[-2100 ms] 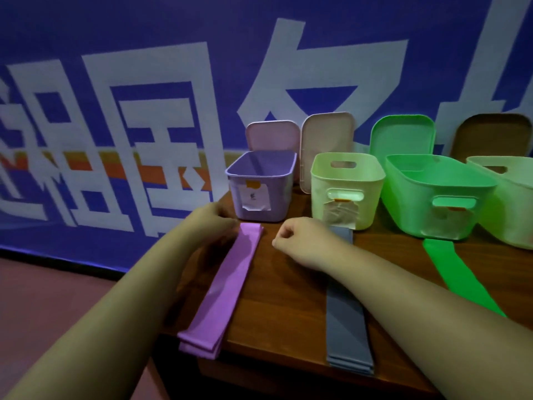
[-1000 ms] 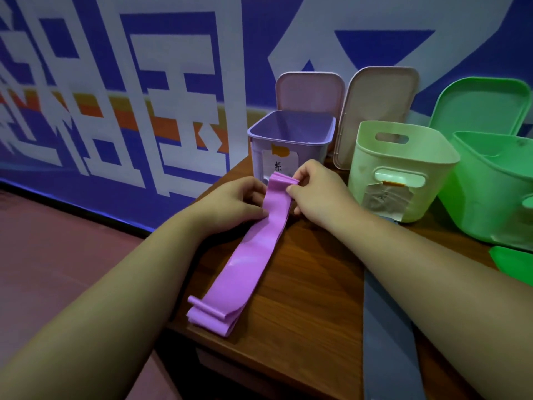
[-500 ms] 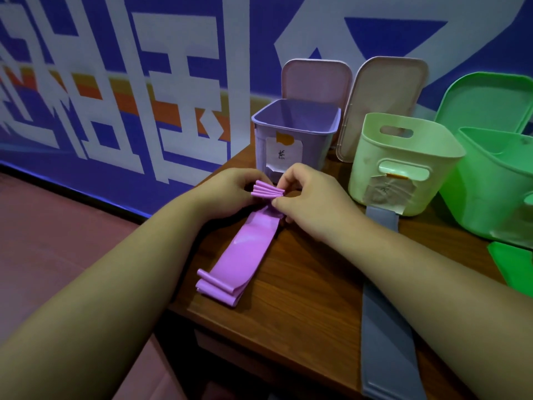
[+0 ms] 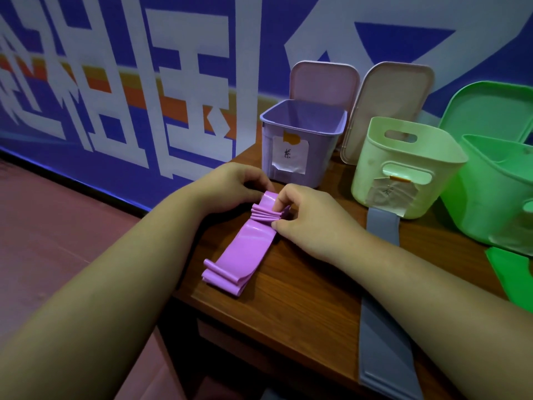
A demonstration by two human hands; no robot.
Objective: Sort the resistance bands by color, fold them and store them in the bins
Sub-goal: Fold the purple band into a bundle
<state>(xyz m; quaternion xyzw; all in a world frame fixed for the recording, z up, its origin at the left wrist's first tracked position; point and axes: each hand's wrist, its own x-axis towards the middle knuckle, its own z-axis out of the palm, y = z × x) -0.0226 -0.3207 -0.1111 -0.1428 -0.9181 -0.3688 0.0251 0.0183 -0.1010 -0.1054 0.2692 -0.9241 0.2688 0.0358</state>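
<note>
A stack of purple bands (image 4: 248, 241) lies on the wooden table (image 4: 302, 298), its far end folded over into a thick wad. My left hand (image 4: 230, 184) grips that wad from the left and my right hand (image 4: 305, 215) pinches it from the right. Just behind stands the open purple bin (image 4: 300, 142) with a paper label. A grey band (image 4: 383, 313) runs from the pale green bin (image 4: 403, 166) towards the table's front edge, partly under my right forearm. A green band (image 4: 510, 269) shows at the right edge.
A larger green bin (image 4: 496, 192) stands at the right. Pink, beige and green lids (image 4: 326, 82) lean against the blue banner wall behind the bins. The table's left edge drops to a reddish floor (image 4: 57, 241).
Both hands took the far end of the purple bands, lifted it and folded it back towards me; the flat part on the table has grown shorter.
</note>
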